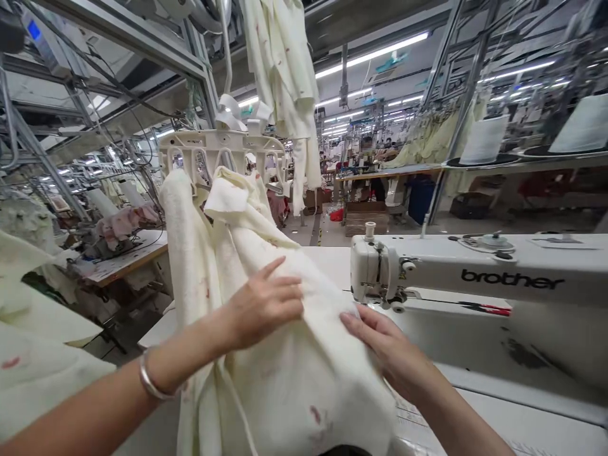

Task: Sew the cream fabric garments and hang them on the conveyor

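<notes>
A cream fleece garment [266, 354] with small pink marks hangs from a white plastic hanger clamp [213, 152] and drapes down onto the sewing table. My left hand [263, 304] lies flat on the cloth with fingers spread, a silver bangle on its wrist. My right hand [380, 342] presses the cloth's right edge, fingertips pinching a fold. A white Brother sewing machine [475, 272] stands just right of both hands, its needle head [375, 272] close to my right fingers.
The white sewing table [498, 418] runs under the machine. More cream cloth [33, 354] lies at my left. Another cream garment [285, 69] hangs overhead from the conveyor rail. Other workstations, thread cones [482, 139] and distant workers fill the background.
</notes>
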`<state>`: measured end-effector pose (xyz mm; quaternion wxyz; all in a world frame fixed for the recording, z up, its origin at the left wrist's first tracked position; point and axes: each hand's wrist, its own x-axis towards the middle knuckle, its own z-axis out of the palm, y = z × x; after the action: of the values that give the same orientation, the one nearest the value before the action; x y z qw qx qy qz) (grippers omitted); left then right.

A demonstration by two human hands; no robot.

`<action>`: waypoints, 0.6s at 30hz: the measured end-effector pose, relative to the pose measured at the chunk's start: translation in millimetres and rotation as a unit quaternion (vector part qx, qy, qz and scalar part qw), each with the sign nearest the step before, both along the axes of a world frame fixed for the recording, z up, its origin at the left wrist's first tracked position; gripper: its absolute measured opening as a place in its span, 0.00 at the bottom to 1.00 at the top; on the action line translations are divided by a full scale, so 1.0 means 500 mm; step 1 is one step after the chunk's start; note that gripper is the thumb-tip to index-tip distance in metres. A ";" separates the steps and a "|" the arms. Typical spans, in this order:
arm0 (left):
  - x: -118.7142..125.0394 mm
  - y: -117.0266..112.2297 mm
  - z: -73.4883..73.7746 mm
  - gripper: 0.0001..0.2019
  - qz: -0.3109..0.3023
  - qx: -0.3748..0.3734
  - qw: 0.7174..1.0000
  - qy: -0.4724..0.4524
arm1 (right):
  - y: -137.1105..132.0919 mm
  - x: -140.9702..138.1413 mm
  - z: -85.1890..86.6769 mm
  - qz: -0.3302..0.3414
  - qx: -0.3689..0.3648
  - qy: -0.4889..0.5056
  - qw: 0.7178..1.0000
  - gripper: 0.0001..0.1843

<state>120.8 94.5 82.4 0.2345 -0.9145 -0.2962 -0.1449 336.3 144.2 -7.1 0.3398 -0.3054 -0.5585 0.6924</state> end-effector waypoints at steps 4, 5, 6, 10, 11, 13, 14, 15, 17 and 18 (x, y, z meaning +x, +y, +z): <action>-0.016 0.051 0.128 0.04 0.056 -0.017 0.989 -0.138 | 0.059 0.030 0.006 -0.050 0.080 -0.055 0.994 0.29; -0.019 0.058 0.168 0.05 0.072 -0.021 0.981 -0.177 | 0.067 0.032 0.013 -0.062 0.113 -0.069 0.989 0.29; -0.019 0.063 0.204 0.06 0.077 -0.029 0.974 -0.213 | 0.072 0.031 0.023 -0.072 0.148 -0.080 0.983 0.29; 0.007 0.063 0.314 0.11 0.013 -0.035 0.940 -0.339 | 0.049 0.013 0.083 -0.088 0.301 -0.072 0.947 0.27; 0.018 0.059 0.334 0.11 -0.004 -0.015 0.933 -0.359 | 0.039 0.007 0.095 -0.066 0.339 -0.064 0.936 0.26; 0.038 0.047 0.368 0.10 -0.019 0.044 0.929 -0.367 | 0.024 -0.005 0.104 -0.005 0.384 -0.052 0.922 0.23; 0.046 0.041 0.385 0.09 -0.019 0.077 0.931 -0.357 | 0.020 -0.011 0.101 0.021 0.389 -0.050 0.920 0.22; 0.052 0.036 0.400 0.08 -0.012 0.104 0.934 -0.342 | 0.019 -0.016 0.096 0.035 0.385 -0.054 0.921 0.18; 0.065 0.030 0.428 0.07 -0.005 0.138 0.940 -0.313 | 0.024 -0.021 0.087 0.032 0.351 -0.026 0.935 0.09; 0.073 0.031 0.440 0.08 -0.015 0.145 0.942 -0.303 | 0.027 -0.020 0.089 0.033 0.324 0.019 0.945 0.09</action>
<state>157.4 110.1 302.6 0.2618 -0.7875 -0.3155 -0.4603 326.4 157.9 37.6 0.4077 -0.1466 -0.7559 0.4908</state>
